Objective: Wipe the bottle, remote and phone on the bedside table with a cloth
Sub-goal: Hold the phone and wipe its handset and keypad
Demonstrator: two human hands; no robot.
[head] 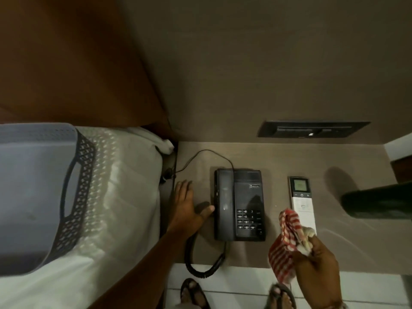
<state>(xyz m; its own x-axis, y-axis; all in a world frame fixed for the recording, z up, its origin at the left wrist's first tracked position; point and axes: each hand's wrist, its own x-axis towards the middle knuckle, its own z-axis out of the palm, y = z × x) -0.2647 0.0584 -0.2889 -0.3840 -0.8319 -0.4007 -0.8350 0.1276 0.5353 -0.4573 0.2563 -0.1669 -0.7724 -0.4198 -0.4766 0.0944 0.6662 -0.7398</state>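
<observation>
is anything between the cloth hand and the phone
Nothing visible. The right hand holds the cloth just right of the phone, with only bare table between them. The remote lies behind the cloth, off that path.

On the worktop [289, 157]: one phone [239, 204], one remote [301, 197], one dark bottle [379, 204] at the right edge. One striped cloth [284, 241]. Two hands [185, 206], two sandalled feet [194, 293] on the floor. One basket [40, 192] on the bed.
</observation>
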